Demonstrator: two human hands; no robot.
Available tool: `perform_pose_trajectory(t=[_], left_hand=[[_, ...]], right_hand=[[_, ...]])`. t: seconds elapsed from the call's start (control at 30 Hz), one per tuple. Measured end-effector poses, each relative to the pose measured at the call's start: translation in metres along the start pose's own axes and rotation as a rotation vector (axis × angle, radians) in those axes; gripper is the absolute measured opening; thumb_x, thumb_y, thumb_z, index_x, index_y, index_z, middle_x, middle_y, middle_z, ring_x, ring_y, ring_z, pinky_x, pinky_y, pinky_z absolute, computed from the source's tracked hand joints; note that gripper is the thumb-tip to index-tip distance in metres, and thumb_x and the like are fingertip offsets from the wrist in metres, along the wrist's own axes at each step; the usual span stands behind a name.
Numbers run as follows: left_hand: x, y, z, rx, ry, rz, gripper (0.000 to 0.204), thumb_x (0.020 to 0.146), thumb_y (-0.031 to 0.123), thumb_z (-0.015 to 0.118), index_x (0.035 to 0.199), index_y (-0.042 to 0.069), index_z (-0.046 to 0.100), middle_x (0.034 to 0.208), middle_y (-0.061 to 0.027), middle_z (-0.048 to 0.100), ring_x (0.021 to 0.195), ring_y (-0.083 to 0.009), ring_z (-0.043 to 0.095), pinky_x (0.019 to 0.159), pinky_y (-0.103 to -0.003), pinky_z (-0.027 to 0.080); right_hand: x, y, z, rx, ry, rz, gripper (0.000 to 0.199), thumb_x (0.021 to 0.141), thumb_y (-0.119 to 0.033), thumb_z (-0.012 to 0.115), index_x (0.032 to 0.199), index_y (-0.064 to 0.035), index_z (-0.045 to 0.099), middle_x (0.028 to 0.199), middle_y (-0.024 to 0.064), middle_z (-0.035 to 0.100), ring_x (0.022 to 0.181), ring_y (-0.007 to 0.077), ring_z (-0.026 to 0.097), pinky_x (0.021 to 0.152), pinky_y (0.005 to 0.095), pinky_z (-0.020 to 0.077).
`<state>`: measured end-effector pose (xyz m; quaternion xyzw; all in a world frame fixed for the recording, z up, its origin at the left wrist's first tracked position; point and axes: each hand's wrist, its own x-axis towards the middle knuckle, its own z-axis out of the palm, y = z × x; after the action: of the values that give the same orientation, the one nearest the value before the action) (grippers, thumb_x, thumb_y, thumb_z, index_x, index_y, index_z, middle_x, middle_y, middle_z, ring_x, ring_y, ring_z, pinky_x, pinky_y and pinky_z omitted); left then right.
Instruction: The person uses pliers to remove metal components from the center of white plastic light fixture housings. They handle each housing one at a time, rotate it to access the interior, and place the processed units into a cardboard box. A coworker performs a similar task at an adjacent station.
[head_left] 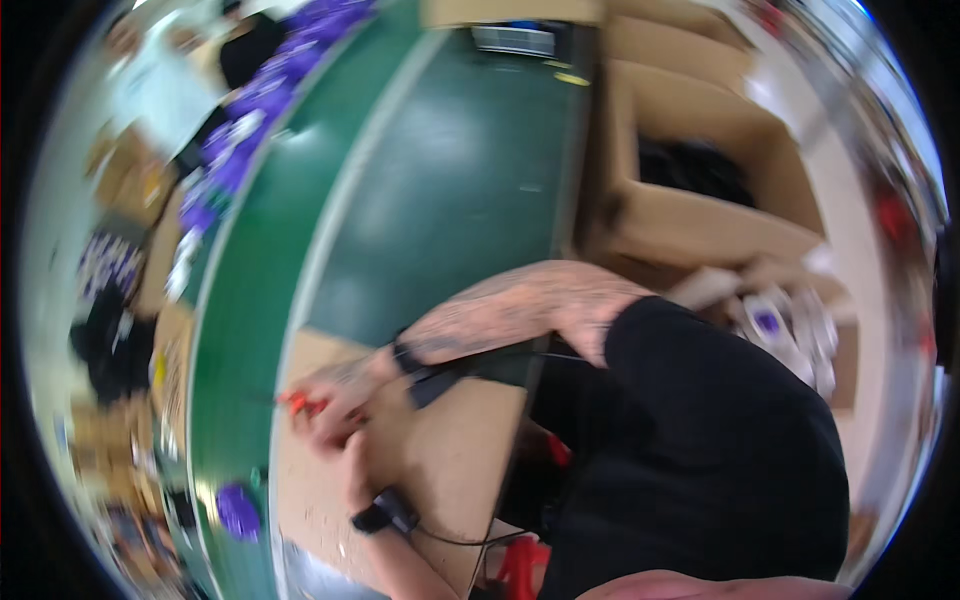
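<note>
My right hand (338, 402) reaches across from the right over a flat cardboard sheet (455, 430). Its fingers are closed around a small red-orange object (303, 403), too blurred to name, at the sheet's far left edge. Just below it, my left hand (355, 475) comes up from the lower edge, close against the right hand or touching it. Motion blur and overlap hide the left fingers. A dark band sits on each wrist, and the left one bears a small black box (397, 508) with a cable.
Left of the cardboard runs a green conveyor belt (255, 310), with a purple bundle (238, 512) beside it. More purple packages (265, 100) line its far side, near people in white and black. Open cardboard boxes (720, 225) stand at right; one holds black material.
</note>
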<state>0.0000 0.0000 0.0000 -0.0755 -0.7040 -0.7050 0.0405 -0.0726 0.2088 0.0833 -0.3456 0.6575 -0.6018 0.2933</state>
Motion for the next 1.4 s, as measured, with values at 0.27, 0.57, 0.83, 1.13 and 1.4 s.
perform_pose_trajectory(t=[0.27, 0.57, 0.83, 1.13, 1.4], left_hand=[[0.1, 0.011, -0.072, 0.679, -0.156, 0.044, 0.05, 0.09, 0.017, 0.067, 0.129, -0.009, 0.05, 0.121, -0.016, 0.061, 0.106, -0.0237, 0.06, 0.088, -0.033, 0.049], [0.034, 0.06, -0.011, 0.345, -0.045, 0.028, 0.055, 0.1, 0.033, 0.056, 0.142, -0.001, 0.043, 0.141, -0.0151, 0.055, 0.126, -0.0244, 0.054, 0.089, -0.033, 0.04], [0.053, 0.045, -0.022, 0.213, -0.167, -0.012, 0.054, 0.102, 0.024, 0.046, 0.148, -0.002, 0.038, 0.15, -0.0155, 0.045, 0.14, -0.0266, 0.042, 0.107, -0.037, 0.037], [0.065, 0.035, -0.051, 0.139, -0.132, 0.013, 0.062, 0.093, 0.019, 0.063, 0.147, -0.001, 0.04, 0.144, -0.0142, 0.051, 0.126, -0.0252, 0.05, 0.101, -0.036, 0.04], [0.072, 0.019, -0.05, 0.196, -0.1, 0.042, 0.065, 0.089, 0.015, 0.068, 0.147, 0.001, 0.043, 0.138, -0.0118, 0.054, 0.112, -0.0194, 0.054, 0.1, -0.034, 0.04]], right_hand=[[0.028, 0.009, 0.023, -0.421, 0.623, -0.245, 0.075, 0.069, -0.057, 0.075, 0.116, 0.0001, 0.062, 0.128, 0.0285, 0.05, 0.108, 0.041, 0.059, 0.089, 0.0451, 0.0507], [-0.352, 0.031, 0.17, -0.826, 1.336, -0.189, 0.031, 0.076, -0.014, 0.074, 0.103, -0.004, 0.062, 0.111, 0.0151, 0.061, 0.107, 0.0348, 0.059, 0.092, 0.0422, 0.0508], [-0.541, 0.19, 0.403, -0.75, 1.428, 1.354, 0.027, 0.082, -0.017, 0.064, 0.103, -0.002, 0.061, 0.097, 0.0175, 0.061, 0.084, 0.0389, 0.064, 0.072, 0.0475, 0.0514], [-0.515, 0.174, 0.405, -0.631, 0.862, 1.516, 0.018, 0.067, -0.015, 0.068, 0.077, -0.0006, 0.069, 0.071, 0.0152, 0.065, 0.072, 0.034, 0.067, 0.065, 0.0435, 0.0527], [-0.574, 0.282, 0.381, -0.738, 0.314, 1.518, 0.023, 0.081, -0.018, 0.06, 0.094, -0.002, 0.071, 0.066, 0.0093, 0.064, 0.062, 0.027, 0.064, 0.053, 0.0427, 0.0469]])
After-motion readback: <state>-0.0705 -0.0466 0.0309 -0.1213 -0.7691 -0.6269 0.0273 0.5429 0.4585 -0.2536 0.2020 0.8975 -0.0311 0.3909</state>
